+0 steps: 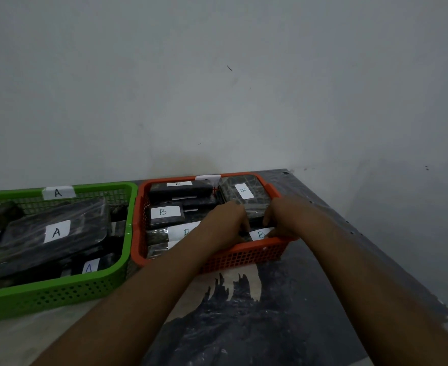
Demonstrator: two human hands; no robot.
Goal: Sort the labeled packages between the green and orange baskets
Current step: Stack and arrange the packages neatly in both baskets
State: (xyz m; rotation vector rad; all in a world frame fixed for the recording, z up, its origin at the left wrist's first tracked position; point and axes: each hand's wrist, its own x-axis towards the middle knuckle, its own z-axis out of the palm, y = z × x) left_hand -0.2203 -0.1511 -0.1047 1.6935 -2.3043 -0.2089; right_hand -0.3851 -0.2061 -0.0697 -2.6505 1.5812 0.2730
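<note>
both hands in the orange basket

the green basket (59, 291) sits at left, holding dark a packages (56, 232). touching its right side, the orange basket (244, 256) is packed with b-labelled ones. at its near right corner the left hand (225, 220) and right hand (283, 215) curl their fingers onto a b package (260, 234) — one hand at each end, its label showing between the fingertips.

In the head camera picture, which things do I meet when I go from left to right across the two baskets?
Big package marked A in the green basket → small package marked B in the orange basket → left hand → right hand → dark table.
</note>
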